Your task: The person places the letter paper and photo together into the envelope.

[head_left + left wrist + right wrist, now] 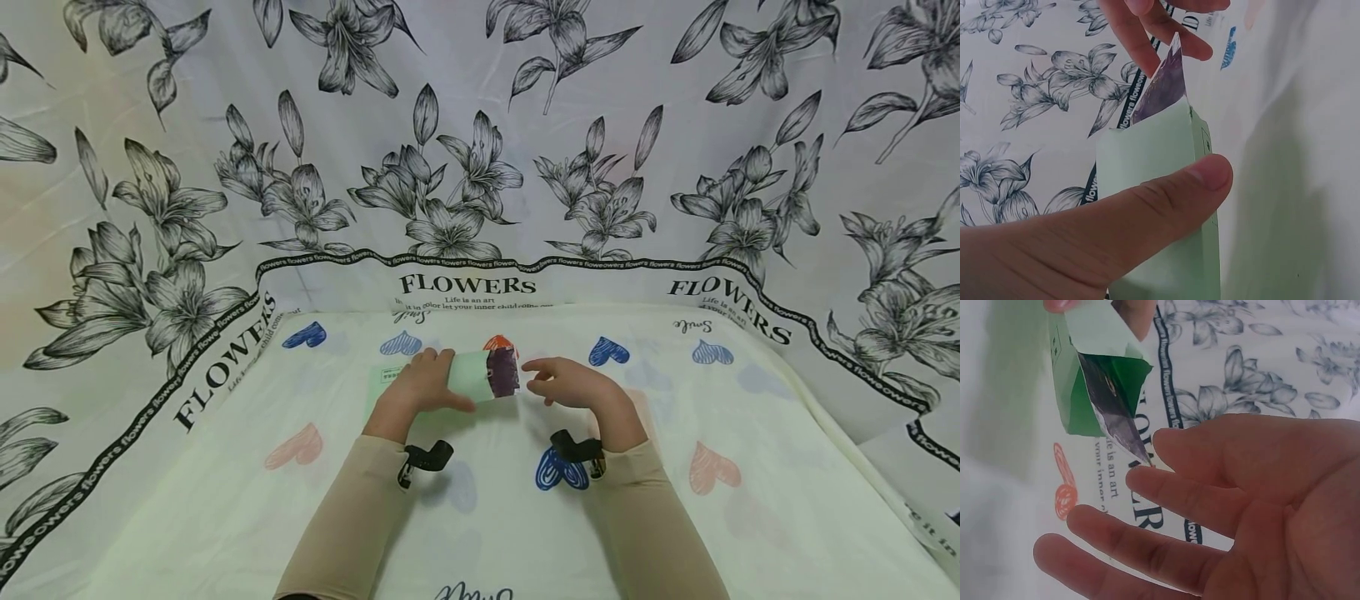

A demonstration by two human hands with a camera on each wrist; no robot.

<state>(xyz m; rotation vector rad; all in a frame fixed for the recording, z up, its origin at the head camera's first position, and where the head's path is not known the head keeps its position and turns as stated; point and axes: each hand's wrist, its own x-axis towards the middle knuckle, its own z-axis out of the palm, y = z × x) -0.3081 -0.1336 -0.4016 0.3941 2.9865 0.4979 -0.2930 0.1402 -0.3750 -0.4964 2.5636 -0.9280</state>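
Observation:
A pale green carton point(470, 377) lies in my left hand point(423, 383), whose thumb point(1210, 172) crosses its side in the left wrist view. Part of the carton is hidden beneath that hand. Its end is open, showing a darker green inside point(1082, 409) in the right wrist view. Out of this end sticks a purple and silver foil sachet point(502, 372), its pointed corner outward. My right hand point(573, 383) is just right of the sachet with fingers spread and relaxed. Its thumb and index fingertips are right at the sachet's corner point(1141, 450).
A white cloth point(525, 533) with printed blue, pink and red hearts covers the table. Behind it hangs a white curtain point(480, 67) with black flower drawings and a dark lettered band. A small black device point(427, 456) is strapped at each wrist.

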